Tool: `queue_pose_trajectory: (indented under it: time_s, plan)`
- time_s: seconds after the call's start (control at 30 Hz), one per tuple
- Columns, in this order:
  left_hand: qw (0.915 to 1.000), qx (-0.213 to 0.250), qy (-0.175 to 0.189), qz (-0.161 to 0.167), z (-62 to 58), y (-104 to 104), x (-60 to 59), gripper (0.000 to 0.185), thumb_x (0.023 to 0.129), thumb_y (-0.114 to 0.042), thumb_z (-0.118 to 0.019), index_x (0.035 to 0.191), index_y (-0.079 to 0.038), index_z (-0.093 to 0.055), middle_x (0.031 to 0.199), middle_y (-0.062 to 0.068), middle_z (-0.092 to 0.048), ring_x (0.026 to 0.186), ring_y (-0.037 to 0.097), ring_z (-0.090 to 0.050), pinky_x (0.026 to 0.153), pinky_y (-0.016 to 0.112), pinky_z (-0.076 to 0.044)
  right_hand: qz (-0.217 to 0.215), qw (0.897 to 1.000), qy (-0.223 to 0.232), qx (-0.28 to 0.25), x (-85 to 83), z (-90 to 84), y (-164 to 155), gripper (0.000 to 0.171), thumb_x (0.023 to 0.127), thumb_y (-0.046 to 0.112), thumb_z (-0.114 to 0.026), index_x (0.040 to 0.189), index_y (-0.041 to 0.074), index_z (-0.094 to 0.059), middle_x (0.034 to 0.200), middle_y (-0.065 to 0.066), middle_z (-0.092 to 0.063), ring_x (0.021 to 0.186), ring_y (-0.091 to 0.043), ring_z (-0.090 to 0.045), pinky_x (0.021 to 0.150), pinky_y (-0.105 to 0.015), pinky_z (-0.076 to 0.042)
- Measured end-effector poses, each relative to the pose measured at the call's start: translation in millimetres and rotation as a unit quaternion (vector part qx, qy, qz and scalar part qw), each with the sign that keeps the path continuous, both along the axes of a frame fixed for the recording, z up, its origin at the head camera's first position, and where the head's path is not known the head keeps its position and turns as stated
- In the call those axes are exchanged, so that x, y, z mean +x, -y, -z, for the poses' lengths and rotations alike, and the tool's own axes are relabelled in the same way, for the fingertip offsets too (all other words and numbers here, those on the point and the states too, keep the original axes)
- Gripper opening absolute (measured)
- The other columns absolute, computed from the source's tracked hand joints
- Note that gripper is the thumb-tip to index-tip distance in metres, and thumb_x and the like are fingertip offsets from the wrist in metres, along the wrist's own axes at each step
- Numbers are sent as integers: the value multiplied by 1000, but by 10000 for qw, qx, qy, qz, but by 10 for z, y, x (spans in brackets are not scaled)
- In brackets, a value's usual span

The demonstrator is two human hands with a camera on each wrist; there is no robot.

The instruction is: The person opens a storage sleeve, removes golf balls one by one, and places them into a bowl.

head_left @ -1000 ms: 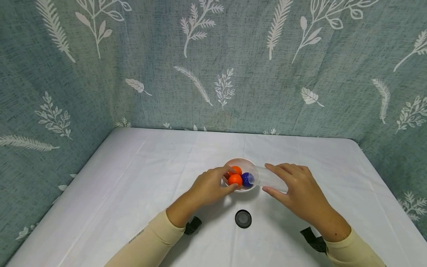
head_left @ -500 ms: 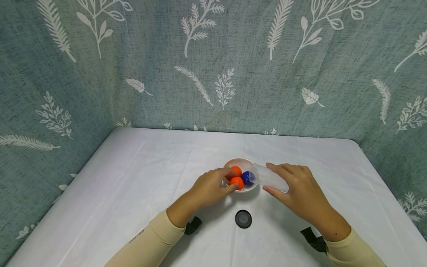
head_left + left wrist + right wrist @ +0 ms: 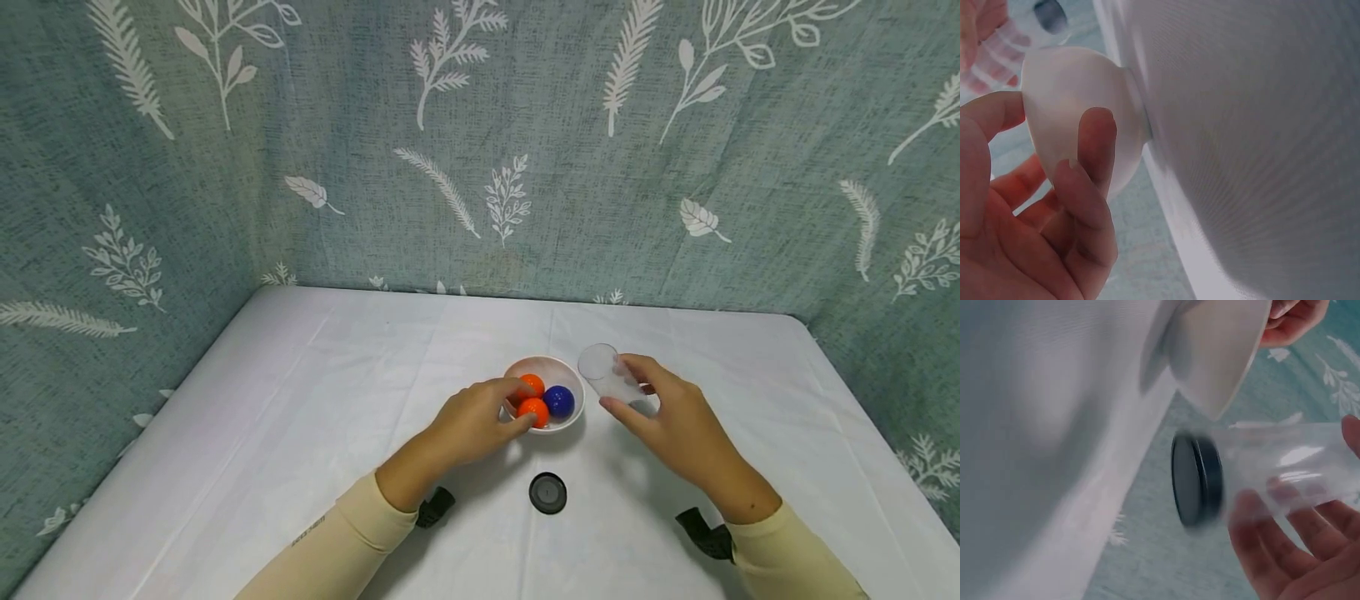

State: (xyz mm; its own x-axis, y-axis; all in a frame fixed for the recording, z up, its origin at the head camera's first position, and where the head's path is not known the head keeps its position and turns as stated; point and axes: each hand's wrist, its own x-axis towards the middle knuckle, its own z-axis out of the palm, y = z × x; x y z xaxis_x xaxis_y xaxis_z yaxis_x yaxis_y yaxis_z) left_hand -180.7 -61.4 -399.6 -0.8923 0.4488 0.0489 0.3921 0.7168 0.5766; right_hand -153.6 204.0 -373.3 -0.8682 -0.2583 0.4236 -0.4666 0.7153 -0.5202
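Note:
A small white bowl (image 3: pixel 570 382) stands mid-table and holds two orange balls (image 3: pixel 533 411) and a blue ball (image 3: pixel 558 401). My left hand (image 3: pixel 480 417) grips the bowl's left rim, thumb and fingers curled round its wall (image 3: pixel 1072 112). My right hand (image 3: pixel 667 417) holds a clear plastic cup (image 3: pixel 606 375), tilted with its mouth toward the upper left, just right of the bowl. The cup (image 3: pixel 1297 462) looks empty in the right wrist view.
A round black lid (image 3: pixel 547 492) lies flat on the white tablecloth (image 3: pixel 337 400) in front of the bowl, also seen as the black lid (image 3: pixel 1194 478). A leaf-patterned green curtain (image 3: pixel 480 150) closes off the back and sides.
The right hand has drawn the cup back from over the bowl and tilted it upward. The blue ball now lies in the bowl. The left hand has stayed on the bowl.

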Motion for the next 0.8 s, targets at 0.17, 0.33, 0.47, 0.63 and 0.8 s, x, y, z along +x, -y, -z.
queue_pose_trajectory:
  time_s: [0.17, 0.33, 0.47, 0.63, 0.8]
  plan:
    - [9999, -6, 96, -37, 18, -14, 25, 32, 95, -37, -67, 122, -20, -67, 98, -6, -71, 86, 11, -64, 72, 30, -49, -12, 9956, 761, -555, -61, 77, -44, 43, 88, 21, -78, 120, 6, -53, 116, -17, -71, 105, -33, -70, 87, -47, -58]
    - [10000, -31, 85, -17, 43, -45, 52, 33, 95, -37, -67, 124, -20, -67, 100, -7, -71, 87, 11, -65, 73, 29, -49, 43, 9867, 1399, -823, -74, 155, -118, 42, 90, 27, -76, 116, 7, -49, 121, -16, -69, 109, -33, -70, 87, -42, -59]
    - [10000, -27, -60, 51, 42, -74, 29, 33, 95, -36, -67, 124, -20, -67, 99, -7, -71, 88, 11, -66, 74, 29, -50, 22, 9820, 1668, -891, -91, 195, -185, 45, 92, 28, -74, 117, 7, -45, 124, -19, -67, 109, -36, -70, 84, -38, -60]
    - [9999, -56, -6, 109, 24, -121, 15, 32, 95, -37, -66, 123, -21, -67, 100, -8, -71, 89, 11, -66, 73, 29, -49, 136, 9770, 1982, -775, -100, 229, -259, 48, 93, 30, -73, 120, 7, -40, 123, -24, -66, 113, -39, -68, 86, -42, -59]
    - [9998, -84, -8, 163, 11, -139, 1, 32, 96, -37, -66, 123, -21, -67, 106, -7, -71, 91, 11, -66, 73, 28, -50, 42, 9767, 2058, -598, -100, 235, -305, 58, 93, 33, -72, 133, 8, -37, 129, -25, -63, 116, -42, -65, 94, -50, -55]
